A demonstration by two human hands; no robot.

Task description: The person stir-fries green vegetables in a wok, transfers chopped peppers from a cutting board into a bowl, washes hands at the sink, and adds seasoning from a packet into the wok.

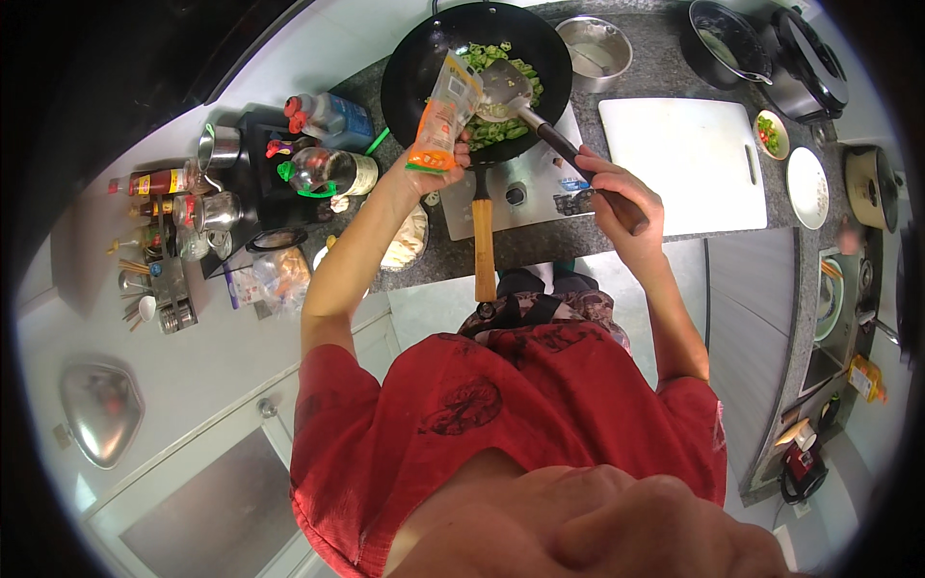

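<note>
A black wok [412,79] with a wooden handle [483,249] stands on the stove, and sliced okra [506,131] lies in it. My left hand [452,162] grips the bottom end of a clear and orange plastic seasoning packet [442,115], held over the near left part of the wok. In my right hand [627,199] is the dark handle of a metal spatula [506,83]. The spatula's blade is raised over the okra, close beside the packet. Whether anything passes from the packet to the blade cannot be told.
Right of the wok are a metal bowl [614,54], a white cutting board [679,166], a small bowl of chopped peppers [772,135] and a white plate [807,188]. Sauce bottles [332,172] crowd the left counter. A plate of pale food [406,242] sits near my left forearm.
</note>
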